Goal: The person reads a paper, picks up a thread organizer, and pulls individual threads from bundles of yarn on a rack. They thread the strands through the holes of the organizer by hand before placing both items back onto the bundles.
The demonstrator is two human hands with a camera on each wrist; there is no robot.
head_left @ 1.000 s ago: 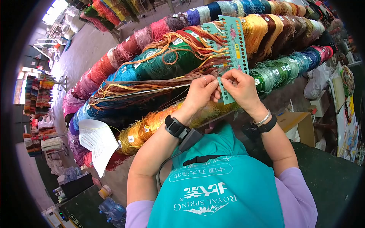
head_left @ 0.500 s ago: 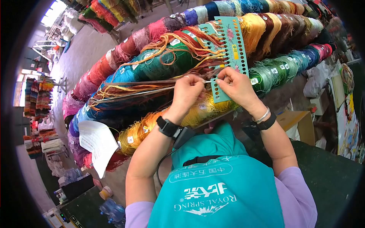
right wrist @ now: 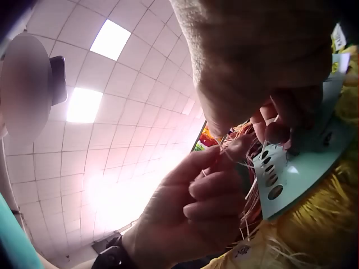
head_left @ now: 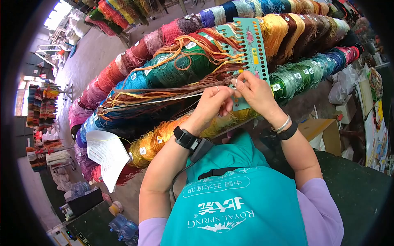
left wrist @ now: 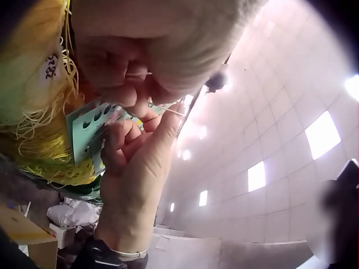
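A teal card [head_left: 249, 63] with rows of punched holes lies over thread skeins, and many brown, orange and red threads [head_left: 164, 92] run from its left edge. Over the card's lower end, my two hands meet fingertip to fingertip. My left hand [head_left: 212, 107] pinches a thin pale thread [right wrist: 238, 161] between thumb and forefinger, its other fingers curled. My right hand [head_left: 259, 95] pinches the same thread close to the card, partly covering the holes. Seen from the left wrist, the thread loops out beside the right thumb.
Racks of coloured skeins, including yellow ones [head_left: 150, 143] below the hands, surround the card. A white printed sheet [head_left: 107, 158] hangs at the lower left. An open cardboard box [head_left: 324, 133] stands to the right, beside a dark green table [head_left: 357, 188].
My left hand first drew leftward from the card, pulling a pale strand, then came back right to meet the right hand. The right hand stayed near the card's lower end, which shifted slightly.
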